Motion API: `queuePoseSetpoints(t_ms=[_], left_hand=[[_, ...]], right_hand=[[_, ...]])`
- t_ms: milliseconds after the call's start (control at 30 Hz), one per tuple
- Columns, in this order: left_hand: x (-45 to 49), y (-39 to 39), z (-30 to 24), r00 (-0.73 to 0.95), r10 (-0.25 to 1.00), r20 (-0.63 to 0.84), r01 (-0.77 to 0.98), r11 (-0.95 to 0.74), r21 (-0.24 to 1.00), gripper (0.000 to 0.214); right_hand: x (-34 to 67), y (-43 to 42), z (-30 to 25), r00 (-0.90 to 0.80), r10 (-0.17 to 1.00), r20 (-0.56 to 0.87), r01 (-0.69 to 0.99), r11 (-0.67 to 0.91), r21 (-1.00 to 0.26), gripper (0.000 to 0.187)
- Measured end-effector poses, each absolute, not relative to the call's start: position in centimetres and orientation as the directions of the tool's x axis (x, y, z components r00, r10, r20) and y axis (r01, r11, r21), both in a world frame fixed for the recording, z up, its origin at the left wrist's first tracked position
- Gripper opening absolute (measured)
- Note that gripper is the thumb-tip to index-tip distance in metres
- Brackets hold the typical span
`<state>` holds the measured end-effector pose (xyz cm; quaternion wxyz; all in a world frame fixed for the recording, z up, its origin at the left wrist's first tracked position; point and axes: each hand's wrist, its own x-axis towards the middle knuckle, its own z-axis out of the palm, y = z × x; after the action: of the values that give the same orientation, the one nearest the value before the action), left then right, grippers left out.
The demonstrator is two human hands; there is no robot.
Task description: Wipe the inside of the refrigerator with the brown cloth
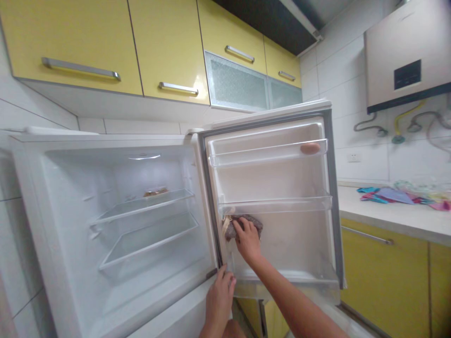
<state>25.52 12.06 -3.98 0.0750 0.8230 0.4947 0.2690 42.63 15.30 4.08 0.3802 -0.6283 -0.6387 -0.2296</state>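
Note:
A white fridge stands open, its door (327,197) swung to the right. My right hand (248,239) presses a grey-brown cloth (255,221) against the door's inner wall, just under the middle door shelf (275,204). My left hand (220,295) rests with curled fingers on the lower front edge of the fridge body, near the hinge. A single egg (310,148) lies in the top door shelf. Inside the fridge are two clear shelves; the upper shelf (141,204) carries a small brownish item (155,192).
Yellow wall cabinets (105,42) hang above the fridge. To the right runs a white counter (394,213) with colourful bags (387,195) on it, above yellow base cabinets. A water heater (408,56) with hoses is mounted on the tiled wall.

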Motion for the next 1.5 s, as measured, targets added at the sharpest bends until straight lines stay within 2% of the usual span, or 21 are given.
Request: queuePoseSetpoints(t_ms=[133, 267, 333, 400, 500, 567, 633, 700, 800, 867, 900, 967, 1033, 1067, 1133, 1167, 1233, 1300, 1367, 1433, 1500], left_hand=[[25.6, 12.0, -3.8, 0.359, 0.865, 0.351, 0.808, -0.476, 0.347, 0.038], [25.5, 12.0, -3.6, 0.362, 0.871, 0.332, 0.825, -0.465, 0.32, 0.039], [25.5, 12.0, -3.5, 0.364, 0.873, 0.323, 0.828, -0.463, 0.317, 0.037], [25.4, 12.0, -3.4, 0.37, 0.87, 0.326, 0.822, -0.47, 0.322, 0.036], [25.3, 12.2, -3.5, 0.373, 0.866, 0.333, 0.812, -0.478, 0.333, 0.035], [25.2, 12.2, -3.6, 0.369, 0.866, 0.337, 0.814, -0.476, 0.333, 0.036], [25.2, 12.2, -3.7, 0.369, 0.864, 0.343, 0.814, -0.478, 0.329, 0.037], [25.2, 12.2, -3.7, 0.377, 0.859, 0.347, 0.81, -0.487, 0.327, 0.038], [25.2, 12.1, -3.7, 0.386, 0.855, 0.345, 0.804, -0.496, 0.329, 0.039], [25.2, 12.1, -3.7, 0.383, 0.859, 0.341, 0.806, -0.491, 0.332, 0.039], [25.1, 12.0, -3.7, 0.38, 0.861, 0.339, 0.806, -0.488, 0.336, 0.039], [25.1, 12.0, -3.7, 0.375, 0.863, 0.337, 0.803, -0.485, 0.347, 0.039], [25.0, 12.1, -3.6, 0.377, 0.865, 0.331, 0.799, -0.484, 0.357, 0.039], [24.9, 12.1, -3.6, 0.378, 0.866, 0.328, 0.798, -0.484, 0.358, 0.039], [24.8, 12.0, -3.4, 0.382, 0.865, 0.325, 0.8, -0.486, 0.353, 0.038], [24.8, 12.0, -3.4, 0.384, 0.865, 0.323, 0.801, -0.486, 0.349, 0.038], [24.7, 12.0, -3.2, 0.383, 0.866, 0.32, 0.806, -0.483, 0.342, 0.037], [24.6, 11.9, -3.1, 0.385, 0.866, 0.318, 0.807, -0.484, 0.339, 0.037], [24.6, 11.9, -3.0, 0.392, 0.861, 0.324, 0.8, -0.493, 0.343, 0.037], [24.5, 11.8, -3.0, 0.399, 0.855, 0.33, 0.79, -0.504, 0.35, 0.036], [24.5, 11.8, -2.9, 0.398, 0.854, 0.336, 0.786, -0.506, 0.355, 0.035]], right_hand=[[45.6, 14.4, 3.9, -0.277, 0.705, 0.653, 0.946, 0.318, 0.058, 0.049], [49.9, 12.5, 2.4, -0.557, 0.702, 0.444, 0.827, 0.517, 0.221, 0.02], [52.3, 11.2, 1.6, -0.646, 0.681, 0.346, 0.763, 0.587, 0.27, 0.01], [54.7, 9.7, 1.4, -0.693, 0.663, 0.281, 0.72, 0.624, 0.304, 0.015], [58.1, 6.9, 2.1, -0.696, 0.669, 0.26, 0.715, 0.613, 0.337, 0.018], [59.9, 4.8, 2.8, -0.618, 0.714, 0.328, 0.784, 0.533, 0.318, 0.017], [61.2, 3.0, 3.2, -0.456, 0.774, 0.441, 0.89, 0.391, 0.234, 0.03], [62.2, 1.9, 2.9, -0.24, 0.795, 0.557, 0.969, 0.23, 0.09, 0.048], [62.9, 1.9, 1.6, 0.051, 0.689, 0.723, 0.972, 0.133, -0.195, 0.058], [62.5, 2.5, 0.6, 0.263, 0.554, 0.79, 0.885, 0.186, -0.426, 0.056], [62.1, 2.8, 0.3, 0.396, 0.491, 0.776, 0.808, 0.214, -0.548, 0.053], [60.6, 3.0, 0.0, 0.661, 0.387, 0.643, 0.591, 0.261, -0.763, 0.048], [58.5, 2.6, 0.4, 0.844, 0.299, 0.445, 0.331, 0.362, -0.871, 0.053], [57.4, 2.0, 0.9, 0.896, 0.26, 0.36, 0.219, 0.445, -0.868, 0.058], [55.3, 0.4, 2.4, 0.955, 0.173, 0.24, 0.078, 0.635, -0.769, 0.064], [54.4, -0.5, 3.4, 0.972, 0.11, 0.21, 0.072, 0.706, -0.704, 0.066], [53.3, -2.3, 5.6, 0.97, -0.047, 0.237, 0.184, 0.781, -0.597, 0.064], [53.3, -3.5, 7.6, 0.92, -0.205, 0.334, 0.363, 0.766, -0.53, 0.059], [54.2, -3.7, 9.1, 0.847, -0.296, 0.442, 0.507, 0.699, -0.504, 0.055], [55.4, -3.0, 10.2, 0.765, -0.293, 0.574, 0.618, 0.585, -0.525, 0.052], [56.0, -2.0, 11.1, 0.624, -0.229, 0.747, 0.76, 0.398, -0.513, 0.05]])
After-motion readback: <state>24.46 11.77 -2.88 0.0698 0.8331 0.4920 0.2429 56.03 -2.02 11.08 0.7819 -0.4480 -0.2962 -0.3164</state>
